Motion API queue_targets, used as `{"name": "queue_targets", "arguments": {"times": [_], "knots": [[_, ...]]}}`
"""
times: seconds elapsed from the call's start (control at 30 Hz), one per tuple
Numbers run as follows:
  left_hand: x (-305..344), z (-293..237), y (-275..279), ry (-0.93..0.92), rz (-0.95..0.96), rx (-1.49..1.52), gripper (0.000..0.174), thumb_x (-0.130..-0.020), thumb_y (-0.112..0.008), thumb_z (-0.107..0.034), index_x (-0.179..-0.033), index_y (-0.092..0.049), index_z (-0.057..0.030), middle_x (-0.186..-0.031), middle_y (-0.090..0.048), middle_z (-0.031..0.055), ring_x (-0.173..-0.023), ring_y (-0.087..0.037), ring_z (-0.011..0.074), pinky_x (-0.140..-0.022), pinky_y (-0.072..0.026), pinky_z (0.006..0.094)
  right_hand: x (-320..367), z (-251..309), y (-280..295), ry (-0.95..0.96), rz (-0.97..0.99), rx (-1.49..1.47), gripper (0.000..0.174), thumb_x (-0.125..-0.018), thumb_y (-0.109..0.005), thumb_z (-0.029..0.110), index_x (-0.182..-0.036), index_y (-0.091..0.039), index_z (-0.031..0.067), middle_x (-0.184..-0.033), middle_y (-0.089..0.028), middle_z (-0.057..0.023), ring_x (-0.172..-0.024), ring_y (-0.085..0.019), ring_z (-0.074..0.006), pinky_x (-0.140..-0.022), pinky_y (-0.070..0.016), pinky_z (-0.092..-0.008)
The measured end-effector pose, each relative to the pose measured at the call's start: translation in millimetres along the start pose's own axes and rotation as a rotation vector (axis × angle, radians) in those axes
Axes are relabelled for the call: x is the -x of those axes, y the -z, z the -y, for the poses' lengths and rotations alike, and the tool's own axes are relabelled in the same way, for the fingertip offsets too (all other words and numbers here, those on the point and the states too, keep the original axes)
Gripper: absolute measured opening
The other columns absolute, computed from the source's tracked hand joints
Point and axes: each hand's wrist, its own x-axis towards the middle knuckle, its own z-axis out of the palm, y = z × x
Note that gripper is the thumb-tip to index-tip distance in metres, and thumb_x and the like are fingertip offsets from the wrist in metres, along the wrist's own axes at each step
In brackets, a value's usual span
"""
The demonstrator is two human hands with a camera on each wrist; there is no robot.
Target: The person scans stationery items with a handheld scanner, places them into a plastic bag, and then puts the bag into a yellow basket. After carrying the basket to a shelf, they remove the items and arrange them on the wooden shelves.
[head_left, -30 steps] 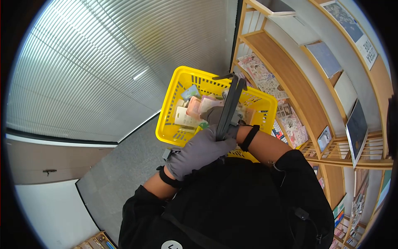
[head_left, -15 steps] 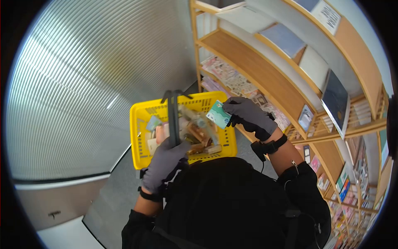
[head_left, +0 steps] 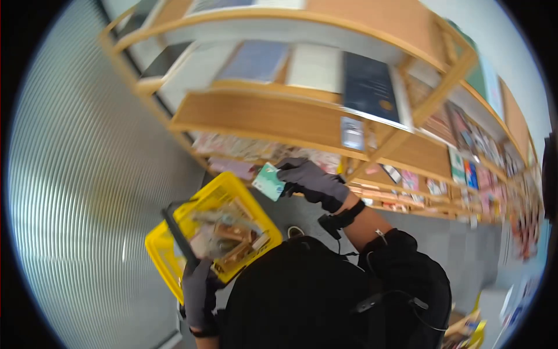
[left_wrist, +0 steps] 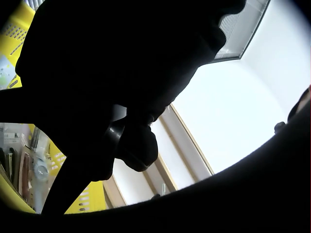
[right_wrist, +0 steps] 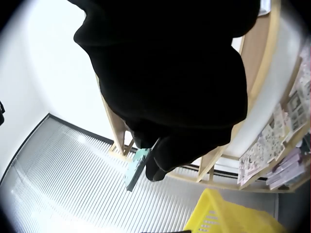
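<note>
My gloved left hand grips the dark handle of a yellow basket. Inside the basket lie several small packaged items, blurred in the head view. In the left wrist view the left hand is a dark shape wrapped around the handle. My gloved right hand pinches a thin green card-like pack by its edge, just beyond the basket's far right corner. The right wrist view catches this green pack nearly edge-on, between the dark fingertips.
A wooden shelf unit stretches across the front, with books such as a dark blue one. Sticker sheets lie on a lower shelf. Ribbed glass stands on the left, and grey floor shows at right.
The view has swung right toward the shelves, so the basket sits lower left. The right hand came out of the basket area holding the green pack, while the left hand keeps the handle.
</note>
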Motion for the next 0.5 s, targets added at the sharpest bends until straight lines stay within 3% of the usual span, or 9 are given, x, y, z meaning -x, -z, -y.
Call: {"name": "queue_targets", "arguments": {"times": [0.13, 0.27, 0.37, 0.43, 0.5], "knots": [[-21.3, 10.9, 5.4, -0.068, 0.079, -0.122, 0.023, -0.103, -0.069, -0.025, -0.105, -0.066, -0.0023, -0.071, -0.055, 0.0017, -0.052, -0.055, 0.0143, -0.052, -0.0485, 0.0305, 52.5, -9.7, 34.3, 0.085, -0.262, -0.207, 0.028, -0.102, -0.077, 0.015, -0.125, -0.071, 0.0001, -0.095, -0.073, -0.0084, -0.073, -0.072, -0.0159, -0.061, -0.0583, -0.0292], [-38.1, 18.5, -3.7, -0.016, 0.224, -0.074, 0.025, -0.105, -0.067, -0.026, -0.104, -0.066, -0.0013, -0.071, -0.054, 0.0021, -0.054, -0.056, 0.0149, -0.052, -0.0476, 0.0307, 115.6, -38.3, 68.7, 0.116, -0.48, -0.293, 0.03, -0.103, -0.076, 0.019, -0.126, -0.07, -0.0004, -0.093, -0.074, -0.0088, -0.073, -0.074, -0.0191, -0.064, -0.0595, -0.0326], [-56.9, 29.3, -16.0, 0.149, 0.246, -0.037, 0.028, -0.106, -0.066, -0.027, -0.106, -0.067, 0.001, -0.071, -0.053, 0.0024, -0.057, -0.059, 0.0156, -0.053, -0.0488, 0.0307, 189.2, -54.0, 63.8, 0.156, -0.685, -0.277, 0.03, -0.103, -0.075, 0.019, -0.125, -0.07, -0.0007, -0.092, -0.075, -0.0089, -0.071, -0.074, -0.0192, -0.063, -0.0596, -0.0327], [-77.5, 43.5, -18.9, 0.151, 0.364, -0.088, 0.03, -0.106, -0.067, -0.028, -0.107, -0.067, 0.0017, -0.072, -0.054, 0.0026, -0.058, -0.059, 0.0158, -0.053, -0.0492, 0.0308, 234.9, -71.2, 55.3, 0.172, -0.796, -0.268, 0.029, -0.104, -0.075, 0.019, -0.124, -0.07, -0.0008, -0.091, -0.075, -0.0089, -0.07, -0.074, -0.0192, -0.062, -0.0596, -0.0328], [-83.3, 59.0, -26.3, 0.162, 0.482, -0.105, 0.032, -0.106, -0.067, -0.029, -0.108, -0.068, 0.0032, -0.073, -0.054, 0.0029, -0.059, -0.06, 0.0163, -0.053, -0.05, 0.031, 281.3, -95.5, 47.0, 0.166, -0.953, -0.348, 0.023, -0.104, -0.075, 0.021, -0.118, -0.071, 0.0026, -0.089, -0.075, -0.008, -0.066, -0.071, -0.0174, -0.057, -0.0544, -0.0282]]}}
